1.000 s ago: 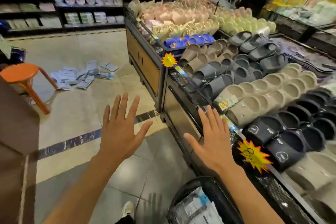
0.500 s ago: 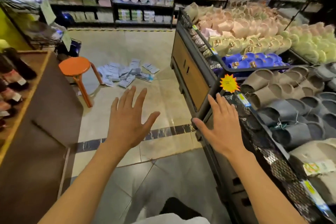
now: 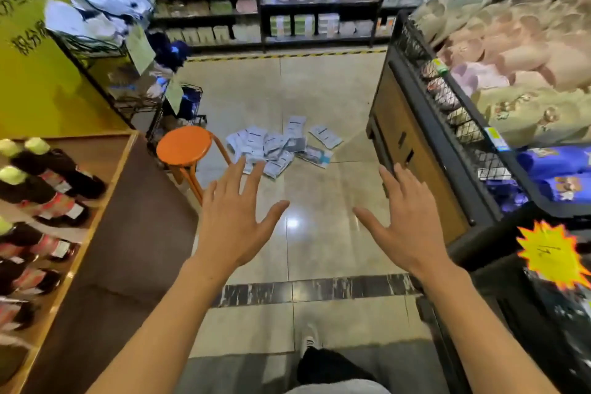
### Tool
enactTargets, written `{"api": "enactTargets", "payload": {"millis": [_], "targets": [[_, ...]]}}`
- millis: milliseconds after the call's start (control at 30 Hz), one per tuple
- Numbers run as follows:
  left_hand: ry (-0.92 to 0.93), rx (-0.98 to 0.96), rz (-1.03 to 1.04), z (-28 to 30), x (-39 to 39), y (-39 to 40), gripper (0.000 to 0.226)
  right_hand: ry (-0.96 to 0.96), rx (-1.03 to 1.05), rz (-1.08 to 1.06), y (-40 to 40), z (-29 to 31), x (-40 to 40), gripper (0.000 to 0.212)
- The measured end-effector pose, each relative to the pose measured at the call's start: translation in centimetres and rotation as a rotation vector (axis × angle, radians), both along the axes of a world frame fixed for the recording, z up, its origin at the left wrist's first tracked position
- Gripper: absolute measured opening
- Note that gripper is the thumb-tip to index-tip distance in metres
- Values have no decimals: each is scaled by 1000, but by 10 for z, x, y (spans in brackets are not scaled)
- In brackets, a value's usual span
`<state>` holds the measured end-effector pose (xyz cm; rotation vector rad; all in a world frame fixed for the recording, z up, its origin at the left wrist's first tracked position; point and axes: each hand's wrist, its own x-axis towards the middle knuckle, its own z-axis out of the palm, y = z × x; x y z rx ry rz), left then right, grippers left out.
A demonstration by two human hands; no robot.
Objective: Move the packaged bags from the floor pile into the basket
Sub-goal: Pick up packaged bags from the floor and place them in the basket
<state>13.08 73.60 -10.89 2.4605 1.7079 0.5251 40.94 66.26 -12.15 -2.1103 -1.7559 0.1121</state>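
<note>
A pile of several flat white and grey packaged bags [image 3: 281, 145] lies on the tiled floor ahead, just right of an orange stool. My left hand [image 3: 235, 217] is stretched out in front of me with spread, straight fingers and holds nothing. My right hand [image 3: 403, 221] is held out the same way, fingers spread, empty. Both hands hover in the air well short of the pile. The basket is out of view.
The orange stool [image 3: 184, 145] stands left of the pile. A wooden shelf unit with dark bottles [image 3: 48, 189] is at my left. A display stand full of slippers [image 3: 499, 86] lines the right. Black shelving [image 3: 316, 0] closes the aisle's far end. My shoe [image 3: 308, 341] shows below.
My view has turned left, away from the slipper display and the basket, so the floor pile now sits ahead of me. Both hands stay open and spread.
</note>
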Motion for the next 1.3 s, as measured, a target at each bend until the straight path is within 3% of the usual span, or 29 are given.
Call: {"api": "enactTargets", "payload": {"millis": [233, 767, 1300], "targets": [[-44, -5, 69, 8, 25, 169, 82, 37, 20, 64, 183, 15, 26, 97], [-159, -156, 81, -43, 51, 545, 86, 17, -61, 91, 561, -1, 53, 94], [-115, -304, 57, -82, 162, 807, 87, 45, -196, 62, 823, -50, 168, 88]]}}
